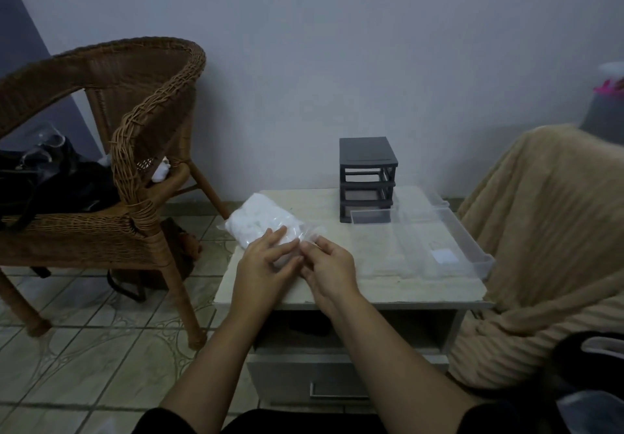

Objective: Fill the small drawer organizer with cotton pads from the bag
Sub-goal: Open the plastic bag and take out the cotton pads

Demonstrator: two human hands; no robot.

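Partly hidden under both hands, the crinkly clear plastic bag of white cotton pads [261, 221] lies on the pale table's [388, 285] left side. Left hand [266, 259] rests spread on it; right hand [329, 266] pinches its open end. Small dark-grey plastic drawer organizer [367, 178] stands behind, its bottom clear drawer [370, 216] protruding, contents unclear.

left hand [266, 258], right hand [329, 266], fingertips pinching together

dim, flat light all over, a cold bluish cast on the wall [337, 45]. shadows soft, no glare. edges bow with wide-angle stretch, the wicker chair [101, 123] at nine o'clock curving. soft blur at three o'clock, detail muddy and grainy.
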